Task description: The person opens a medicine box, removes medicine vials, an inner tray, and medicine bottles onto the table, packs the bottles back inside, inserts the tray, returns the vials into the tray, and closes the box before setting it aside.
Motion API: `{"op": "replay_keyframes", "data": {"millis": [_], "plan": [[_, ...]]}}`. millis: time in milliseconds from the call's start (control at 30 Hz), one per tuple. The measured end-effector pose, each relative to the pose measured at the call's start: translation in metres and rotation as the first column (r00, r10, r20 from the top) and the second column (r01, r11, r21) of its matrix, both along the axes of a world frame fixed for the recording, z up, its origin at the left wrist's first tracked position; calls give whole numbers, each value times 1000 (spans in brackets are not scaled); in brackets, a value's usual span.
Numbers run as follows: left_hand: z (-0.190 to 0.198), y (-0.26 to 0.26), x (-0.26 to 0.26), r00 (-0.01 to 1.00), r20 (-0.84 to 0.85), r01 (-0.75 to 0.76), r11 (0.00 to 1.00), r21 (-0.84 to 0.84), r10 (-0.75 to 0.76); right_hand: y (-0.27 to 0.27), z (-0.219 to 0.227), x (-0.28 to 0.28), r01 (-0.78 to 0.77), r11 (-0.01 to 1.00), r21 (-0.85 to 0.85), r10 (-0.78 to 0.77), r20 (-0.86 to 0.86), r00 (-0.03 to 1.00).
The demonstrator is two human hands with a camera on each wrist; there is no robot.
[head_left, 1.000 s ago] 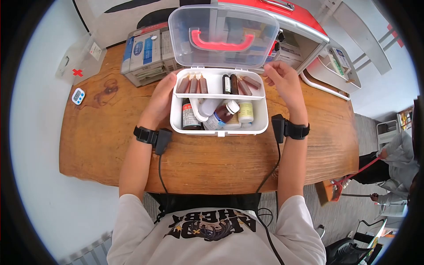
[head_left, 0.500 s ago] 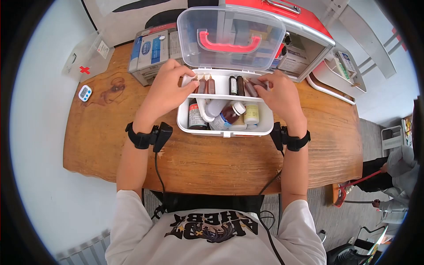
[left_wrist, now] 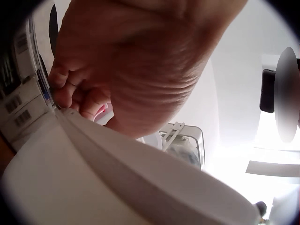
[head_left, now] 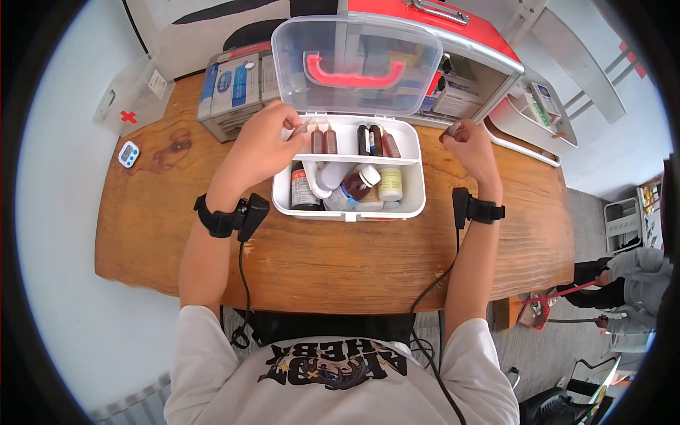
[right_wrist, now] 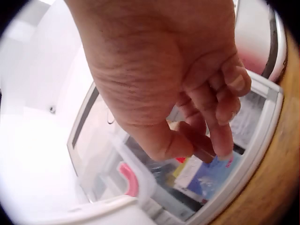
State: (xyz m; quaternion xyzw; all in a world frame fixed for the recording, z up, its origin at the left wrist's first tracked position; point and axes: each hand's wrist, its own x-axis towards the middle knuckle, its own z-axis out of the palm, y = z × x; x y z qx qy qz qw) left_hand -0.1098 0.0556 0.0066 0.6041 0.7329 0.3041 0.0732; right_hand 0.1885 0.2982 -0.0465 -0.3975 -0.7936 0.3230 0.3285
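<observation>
A white medicine box [head_left: 278, 202] stands on the table with its clear lid raised and its upper tray [head_left: 345, 139] in place. My left hand [head_left: 258, 145] is over the tray's left end, pinching a small brown plastic vial [head_left: 300, 132] between thumb and fingers. Two similar brown vials [head_left: 324, 140] stand beside it. To the right of the box, my right hand [head_left: 473, 150] holds another brown vial [right_wrist: 200, 144] between thumb and fingertips. Two dark little bottles [head_left: 369, 140] and one brown vial [head_left: 390, 144] lie in the tray's right part. Below are a brown bottle [head_left: 358, 185] and other bottles.
Cardboard boxes [head_left: 237, 88] sit behind the left hand. A red-topped cabinet [head_left: 489, 35] is at the back, with a white bin [head_left: 538, 117] at its right. A small timer [head_left: 128, 154] lies on the left. Cables [head_left: 418, 297] run from both wrists. Another person [head_left: 630, 276] is at far right.
Both hands came in over the tray. My right hand lifted a brown vial out and moved right, clear of the box. My left hand now pinches the leftmost vial.
</observation>
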Motion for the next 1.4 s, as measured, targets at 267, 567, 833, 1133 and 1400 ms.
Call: {"op": "replay_keyframes", "data": {"millis": [267,567,833,1133,1400], "plan": [[-39,-27,-37,868,497,-182,925,335,-9,12,-39,2,76,997,28,-81,420,904],[-105,-49,-95,946,61,-322,943,77,318,-4,1,10,130,984,125,-173,454,874],[-76,-61,-82,924,148,-374,915,149,353,-68,84,-27,-225,964,139,166,343,924],[29,-14,5,998,-47,-39,996,-82,35,-76,81,-77,-525,822,219,322,581,748],[28,37,10,962,-248,16,929,-370,-116,-67,81,-66,-464,882,88,374,468,801]]}}
